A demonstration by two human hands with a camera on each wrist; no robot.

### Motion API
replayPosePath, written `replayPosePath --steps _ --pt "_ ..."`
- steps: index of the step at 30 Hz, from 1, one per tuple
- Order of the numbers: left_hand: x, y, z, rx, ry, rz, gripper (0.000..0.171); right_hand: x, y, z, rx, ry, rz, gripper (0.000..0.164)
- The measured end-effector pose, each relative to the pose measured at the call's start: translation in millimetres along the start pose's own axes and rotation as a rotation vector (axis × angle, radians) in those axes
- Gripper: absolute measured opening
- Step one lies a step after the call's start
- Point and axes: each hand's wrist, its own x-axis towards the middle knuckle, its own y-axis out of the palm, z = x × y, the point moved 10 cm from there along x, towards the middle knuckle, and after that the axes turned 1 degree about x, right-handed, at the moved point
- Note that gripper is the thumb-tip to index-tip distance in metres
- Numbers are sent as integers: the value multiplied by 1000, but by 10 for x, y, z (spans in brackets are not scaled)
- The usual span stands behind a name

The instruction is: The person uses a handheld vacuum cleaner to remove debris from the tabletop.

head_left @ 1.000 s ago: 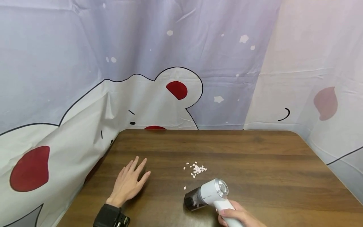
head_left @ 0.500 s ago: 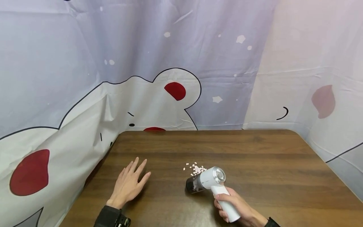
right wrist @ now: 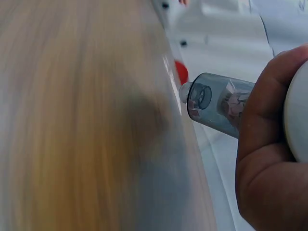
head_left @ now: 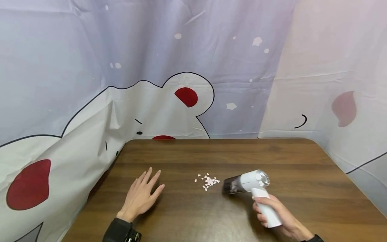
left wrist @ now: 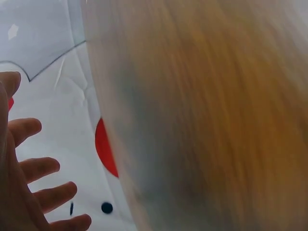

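Note:
My right hand [head_left: 278,211] grips the white handle of a handheld vacuum cleaner [head_left: 252,181]. Its dark see-through dust cup points left, just right of a small pile of white paper scraps [head_left: 210,181] on the wooden table [head_left: 302,161]. In the right wrist view, pale scraps show inside the clear dust cup [right wrist: 219,102], and the fingers [right wrist: 264,110] wrap around the handle. Over at the left, my left hand [head_left: 140,196] is spread palm down at the table, holding nothing. Its separated fingers [left wrist: 55,196] show in the left wrist view.
Behind the table hangs a printed curtain [head_left: 242,67] with cartoon bears and stars, which also runs along the left and right sides. A black band [head_left: 119,232] with a device sits on the left wrist.
The vacuum cleaner in my right hand went forward over the pile's near edge, then moved right, away from the scraps. A lone scrap nearer me is gone. The left hand barely shifted.

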Motion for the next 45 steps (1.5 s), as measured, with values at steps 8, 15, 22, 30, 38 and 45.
replayPosePath --steps 8,15,22,30,38,45 --pt "90 135 -347 10 93 65 62 -418 -321 138 97 -27 42 42" --pt "112 157 -512 31 123 56 61 -488 -389 152 147 -5 47 41" --pt "3 74 -324 59 44 58 62 -236 -367 134 96 29 22 36" --pt "-172 -34 -48 58 -58 59 63 133 -289 82 72 78 49 31" --pt "-331 -204 177 95 -126 17 62 414 -223 12 76 108 72 27" --pt "-476 -314 284 96 -157 -6 61 562 -191 -49 106 139 80 27"
